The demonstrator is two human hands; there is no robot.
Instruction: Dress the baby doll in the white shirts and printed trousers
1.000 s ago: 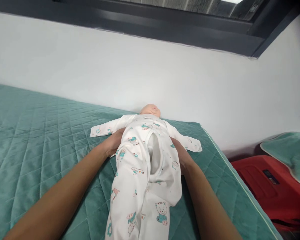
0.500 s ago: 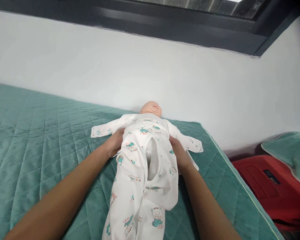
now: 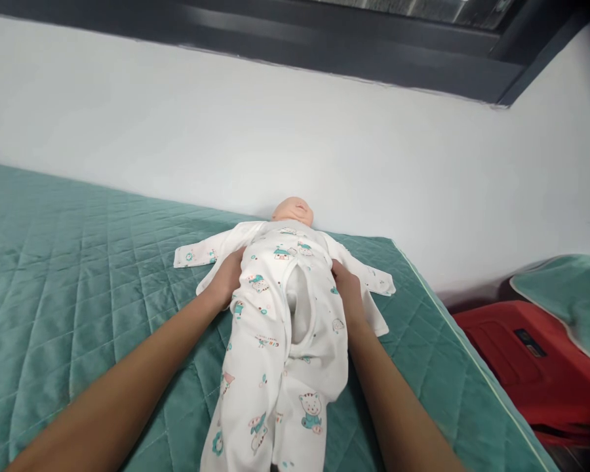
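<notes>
A baby doll (image 3: pixel 294 210) lies on its back on the bed, its head near the wall. It wears a white printed long-sleeved top (image 3: pixel 373 278) with both sleeves spread out sideways. White printed baby pants (image 3: pixel 260 334) with an open crotch cover its belly and legs, the waist pulled up high on the chest. My left hand (image 3: pixel 229 278) is closed on the left side of the pants near the waist, and my right hand (image 3: pixel 348 288) grips the opposite side. Fabric hides most of the fingers of both hands.
A green quilted cover (image 3: pixel 103 282) spreads over the bed, its piped edge running down the right. A white wall (image 3: pixel 255 131) rises behind, under a dark window frame (image 3: pixel 324 52). Beyond the bed's right edge stands a red case-like object (image 3: pixel 531 360) with green cloth (image 3: pixel 570 301) over it.
Both hands stay at the sides of the pants with only slight movement. The top's lower flaps show more beside each hand. The view has shifted a little.
</notes>
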